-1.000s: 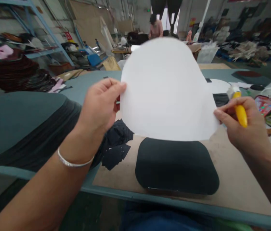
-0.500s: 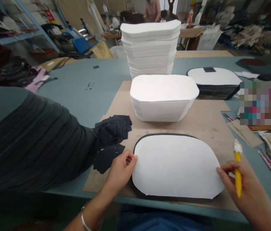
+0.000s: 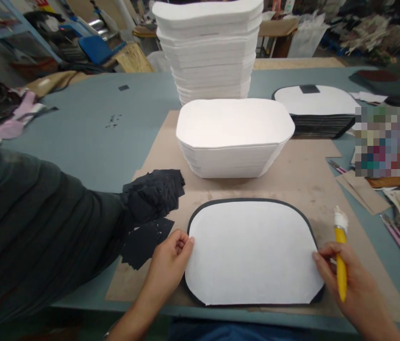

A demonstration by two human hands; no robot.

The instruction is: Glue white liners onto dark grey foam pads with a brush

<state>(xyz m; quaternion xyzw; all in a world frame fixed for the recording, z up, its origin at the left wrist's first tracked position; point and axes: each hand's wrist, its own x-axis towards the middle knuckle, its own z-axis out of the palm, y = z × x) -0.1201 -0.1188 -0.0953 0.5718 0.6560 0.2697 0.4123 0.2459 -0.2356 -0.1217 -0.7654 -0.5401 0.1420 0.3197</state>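
Head view: the white sheet (image 3: pixel 253 251) lay on a dark panel (image 3: pixel 317 294) — long axis nine to three o'clock, straight edge toward six. The left hand (image 3: pixel 171 253) pinched its nine-o'clock end; the right hand (image 3: pixel 351 279) — yellow brush (image 3: pixel 342 272) also gripped — pinched the other.

Two white stacks (image 3: pixel 235 135), one separate white sheet (image 3: pixel 253 253), one yellow-handled brush (image 3: pixel 341 265).

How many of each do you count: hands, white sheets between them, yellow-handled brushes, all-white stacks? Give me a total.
Hands: 2 (left hand, right hand)
White sheet between them: 1
Yellow-handled brush: 1
All-white stacks: 2 (tall stack behind, low stack in front)
Total: 6
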